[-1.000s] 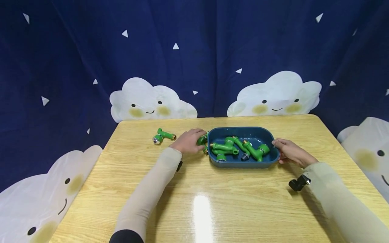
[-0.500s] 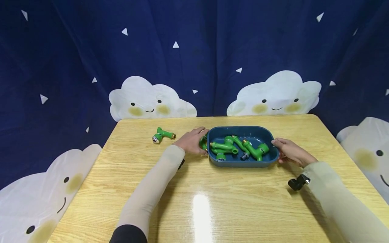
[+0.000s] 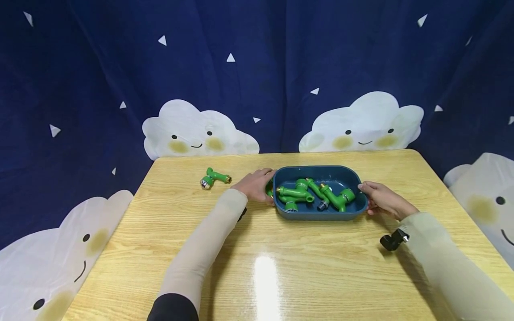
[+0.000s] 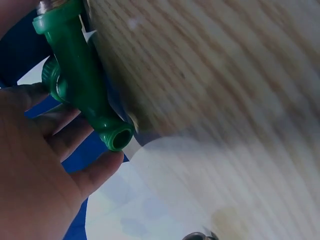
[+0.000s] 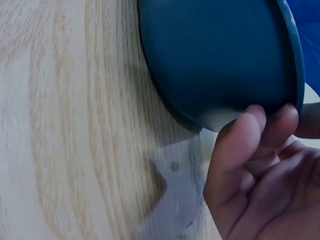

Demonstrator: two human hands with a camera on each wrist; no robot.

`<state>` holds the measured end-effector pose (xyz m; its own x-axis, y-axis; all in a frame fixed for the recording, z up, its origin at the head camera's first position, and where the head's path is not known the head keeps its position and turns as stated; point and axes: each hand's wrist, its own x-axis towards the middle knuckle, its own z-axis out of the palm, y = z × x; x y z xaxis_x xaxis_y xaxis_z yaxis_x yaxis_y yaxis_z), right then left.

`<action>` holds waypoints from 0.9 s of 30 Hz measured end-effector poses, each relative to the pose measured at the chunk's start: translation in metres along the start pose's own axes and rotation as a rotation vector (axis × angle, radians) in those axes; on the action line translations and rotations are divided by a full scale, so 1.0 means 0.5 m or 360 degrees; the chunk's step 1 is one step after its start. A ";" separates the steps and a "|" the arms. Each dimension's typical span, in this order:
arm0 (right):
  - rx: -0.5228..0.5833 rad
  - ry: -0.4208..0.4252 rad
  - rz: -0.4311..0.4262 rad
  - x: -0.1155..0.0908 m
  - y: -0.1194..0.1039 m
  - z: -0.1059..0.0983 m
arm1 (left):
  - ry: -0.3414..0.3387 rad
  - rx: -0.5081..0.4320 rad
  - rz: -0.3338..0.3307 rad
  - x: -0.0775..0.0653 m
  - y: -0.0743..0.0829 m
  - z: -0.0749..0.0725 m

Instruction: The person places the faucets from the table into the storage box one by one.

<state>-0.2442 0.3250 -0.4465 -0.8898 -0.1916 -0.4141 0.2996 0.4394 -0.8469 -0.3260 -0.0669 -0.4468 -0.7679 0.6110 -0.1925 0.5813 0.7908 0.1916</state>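
A dark blue plastic basin (image 3: 321,216) sits on the table with several green pipe fittings (image 3: 295,193) inside, some with brass threaded ends. At its left end, my left hand (image 3: 254,185) spans another green pipe fitting (image 4: 82,75) lying against the outside of the basin. In the left wrist view, the thumb is near its brass end and the fingers reach behind the green body; the fingertips are partly hidden. My right hand (image 3: 385,200) grips the basin's right end, thumb at the rim and fingers against the outer wall.
One more green fitting (image 3: 215,178) with a chrome cap lies on the wooden table (image 3: 321,263), left of my left hand. A dark blue curtain (image 3: 277,67) with cloud shapes hangs behind the table.
My left hand has moved slightly right, closing in around the fitting beside the basin, which it now mostly covers in the head view. The right hand stays at the basin's end.
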 end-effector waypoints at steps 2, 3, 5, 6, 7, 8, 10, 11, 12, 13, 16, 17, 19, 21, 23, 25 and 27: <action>0.0004 -0.0002 -0.0006 -0.001 -0.001 0.000 | -0.0014 -0.0025 -0.0011 0.002 0.000 0.001; 0.0003 -0.0002 -0.0010 -0.001 -0.002 -0.001 | -0.0018 -0.0040 -0.0016 0.004 0.000 0.002; -0.0001 -0.0001 -0.0015 -0.002 -0.003 -0.001 | -0.0020 -0.0058 -0.0023 0.006 -0.001 0.003; -0.0003 0.0001 -0.0015 -0.003 -0.004 -0.002 | -0.0021 -0.0065 -0.0027 0.006 -0.001 0.004; -0.0008 0.0001 -0.0014 -0.003 -0.004 -0.002 | -0.0025 -0.0071 -0.0030 0.006 -0.001 0.005; -0.0010 0.0003 -0.0011 -0.004 -0.004 -0.002 | -0.0027 -0.0074 -0.0033 0.006 -0.002 0.005; -0.0016 0.0003 -0.0013 -0.004 -0.005 -0.003 | -0.0030 -0.0071 -0.0037 0.007 -0.003 0.007; -0.0023 0.0002 -0.0016 -0.005 -0.006 -0.003 | -0.0030 -0.0073 -0.0038 0.007 -0.003 0.007; -0.0025 0.0003 -0.0017 -0.005 -0.006 -0.003 | -0.0029 -0.0073 -0.0039 0.007 -0.004 0.008; -0.0024 0.0002 -0.0020 -0.005 -0.005 -0.004 | -0.0024 -0.0075 -0.0037 0.009 -0.004 0.009; -0.0027 -0.0007 -0.0023 -0.004 -0.005 -0.004 | -0.0020 -0.0088 -0.0038 0.010 -0.003 0.009; -0.0029 -0.0010 -0.0021 -0.004 -0.005 -0.005 | -0.0023 -0.0089 -0.0041 0.010 -0.003 0.010; -0.0032 -0.0011 -0.0009 -0.003 -0.005 -0.005 | -0.0030 -0.0090 -0.0045 0.011 -0.003 0.011; -0.0043 -0.0009 0.0001 -0.003 -0.005 -0.006 | -0.0042 -0.0093 -0.0050 0.011 -0.002 0.012; -0.0059 0.0001 0.0009 -0.003 -0.006 -0.006 | -0.0047 -0.0095 -0.0055 0.011 -0.002 0.012; -0.0072 0.0007 0.0016 -0.003 -0.006 -0.007 | -0.0048 -0.0097 -0.0057 0.012 -0.002 0.013; -0.0083 0.0007 0.0020 -0.003 -0.007 -0.008 | -0.0042 -0.0091 -0.0058 0.012 -0.002 0.014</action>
<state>-0.2454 0.3272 -0.4414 -0.8877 -0.1817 -0.4231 0.2925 0.4869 -0.8230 -0.3296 -0.0638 -0.4548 -0.7805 0.5830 -0.2257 0.5361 0.8098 0.2383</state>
